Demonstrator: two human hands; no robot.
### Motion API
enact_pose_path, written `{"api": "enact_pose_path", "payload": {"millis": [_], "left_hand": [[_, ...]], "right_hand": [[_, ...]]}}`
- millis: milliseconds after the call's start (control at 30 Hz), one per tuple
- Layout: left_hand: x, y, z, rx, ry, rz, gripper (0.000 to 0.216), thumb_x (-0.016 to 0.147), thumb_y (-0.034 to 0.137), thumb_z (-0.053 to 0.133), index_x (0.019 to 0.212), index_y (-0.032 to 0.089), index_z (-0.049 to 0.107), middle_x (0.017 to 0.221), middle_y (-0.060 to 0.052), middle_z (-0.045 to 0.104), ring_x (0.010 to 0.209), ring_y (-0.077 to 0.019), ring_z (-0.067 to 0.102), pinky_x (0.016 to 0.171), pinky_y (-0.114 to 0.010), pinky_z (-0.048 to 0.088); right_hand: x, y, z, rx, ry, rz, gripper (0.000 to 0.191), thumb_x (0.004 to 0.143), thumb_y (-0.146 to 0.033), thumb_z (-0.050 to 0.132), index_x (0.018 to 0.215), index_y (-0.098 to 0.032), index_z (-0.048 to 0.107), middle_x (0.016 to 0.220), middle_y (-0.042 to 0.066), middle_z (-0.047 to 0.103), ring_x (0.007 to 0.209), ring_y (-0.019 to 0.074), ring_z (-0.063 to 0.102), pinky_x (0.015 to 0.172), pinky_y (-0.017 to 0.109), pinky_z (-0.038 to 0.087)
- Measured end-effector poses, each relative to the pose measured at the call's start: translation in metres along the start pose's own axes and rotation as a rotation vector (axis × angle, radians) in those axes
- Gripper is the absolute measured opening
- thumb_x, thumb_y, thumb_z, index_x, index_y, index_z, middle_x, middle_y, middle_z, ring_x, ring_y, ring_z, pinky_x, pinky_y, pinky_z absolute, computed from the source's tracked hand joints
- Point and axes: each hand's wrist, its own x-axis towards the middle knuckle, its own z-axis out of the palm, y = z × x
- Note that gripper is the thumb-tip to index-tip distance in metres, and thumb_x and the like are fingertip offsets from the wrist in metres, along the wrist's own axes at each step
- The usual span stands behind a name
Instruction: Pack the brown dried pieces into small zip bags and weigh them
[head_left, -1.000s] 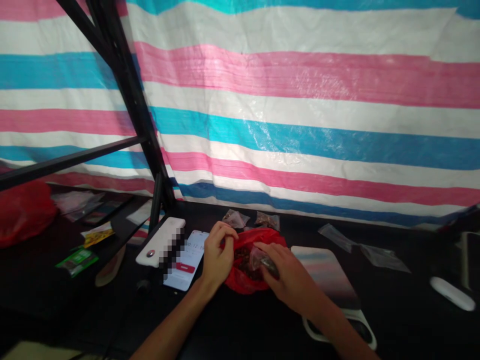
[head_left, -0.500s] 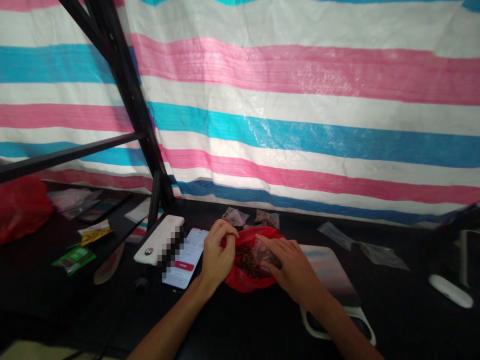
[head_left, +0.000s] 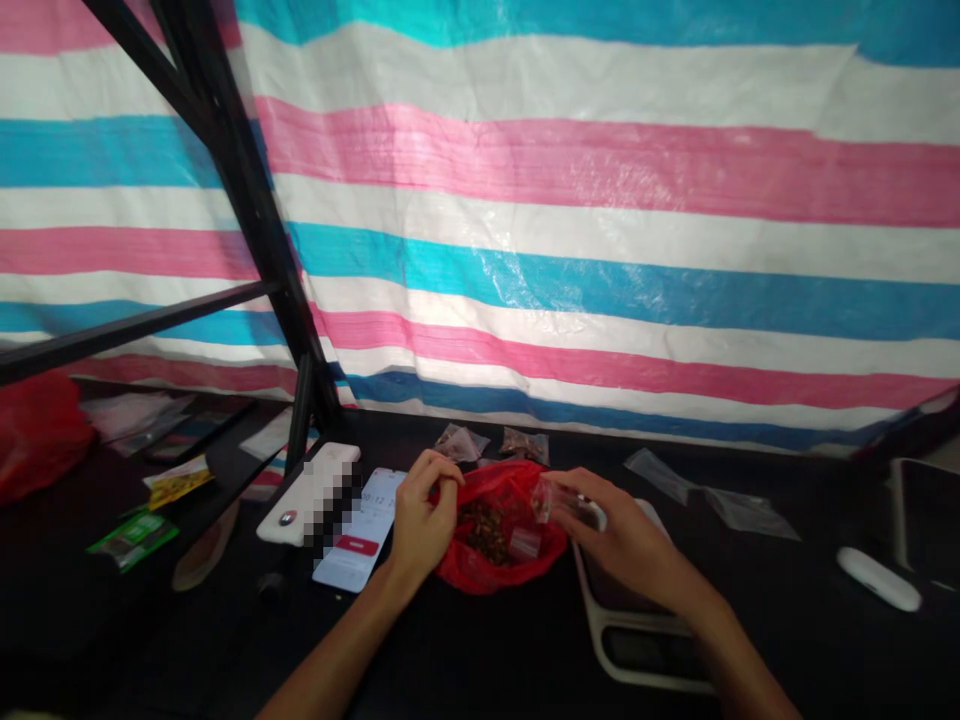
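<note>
Worktop [head_left: 487, 660] inspected: red bag [head_left: 472, 570] lies open at centre, brown bits [head_left: 484, 530] inside. Left hand [head_left: 420, 520] pinches the bag's rim at its 10 o'clock edge, fingers closed on the plastic. Right hand [head_left: 626, 540] grips a clear pouch [head_left: 550, 498] between thumb and fingers, held just above the bag's 2 o'clock edge. Scale [head_left: 637, 650] sits at 3 o'clock of the bag, under the right wrist. Phone [head_left: 352, 545] lies at 9 o'clock, screen lit. Two filled pouches [head_left: 459, 442] rest at 12 o'clock. Striped tarp [head_left: 600, 250] hangs behind.
</note>
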Motion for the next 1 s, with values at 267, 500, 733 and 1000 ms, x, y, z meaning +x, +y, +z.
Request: {"api": "enact_pose_path", "payload": {"millis": [267, 500, 733, 1000], "left_hand": [[-0.001, 0.001, 0.001, 0.008, -0.019, 0.036, 0.026, 0.087, 0.005, 0.048, 0.070, 0.020, 0.061, 0.076, 0.000, 0.060, 0.074, -0.0140, 0.059, 0.070, -0.026, 0.045], [0.001, 0.000, 0.000, 0.026, -0.026, 0.041, 0.026, 0.086, 0.005, 0.049, 0.069, 0.020, 0.061, 0.076, 0.000, 0.061, 0.074, -0.0139, 0.060, 0.070, -0.025, 0.046], [0.001, -0.002, 0.000, 0.045, -0.028, 0.029, 0.026, 0.086, 0.006, 0.048, 0.069, 0.020, 0.060, 0.074, 0.000, 0.060, 0.072, -0.0137, 0.059, 0.068, -0.025, 0.045], [0.000, -0.006, 0.001, 0.047, -0.077, 0.041, 0.027, 0.089, 0.006, 0.046, 0.069, 0.020, 0.059, 0.074, -0.001, 0.059, 0.071, -0.0144, 0.058, 0.067, -0.027, 0.045]], "right_hand": [[-0.034, 0.031, -0.065, -0.110, -0.075, 0.103, 0.060, 0.087, -0.046, 0.069, 0.144, -0.036, 0.052, 0.148, 0.008, 0.049, 0.140, 0.0312, 0.046, 0.116, 0.052, 0.039], [-0.024, 0.041, -0.062, -0.112, 0.222, 0.010, 0.035, 0.094, -0.043, 0.061, 0.128, -0.034, 0.063, 0.136, 0.007, 0.057, 0.134, 0.0285, 0.050, 0.117, 0.053, 0.037], [-0.029, 0.039, -0.064, -0.093, 0.148, 0.014, 0.034, 0.093, -0.042, 0.062, 0.126, -0.035, 0.064, 0.134, 0.006, 0.058, 0.132, 0.0282, 0.051, 0.116, 0.052, 0.039], [-0.033, 0.029, -0.066, -0.088, -0.082, 0.131, 0.052, 0.087, -0.048, 0.068, 0.136, -0.031, 0.058, 0.140, 0.010, 0.056, 0.135, 0.0309, 0.051, 0.115, 0.055, 0.038]]}}
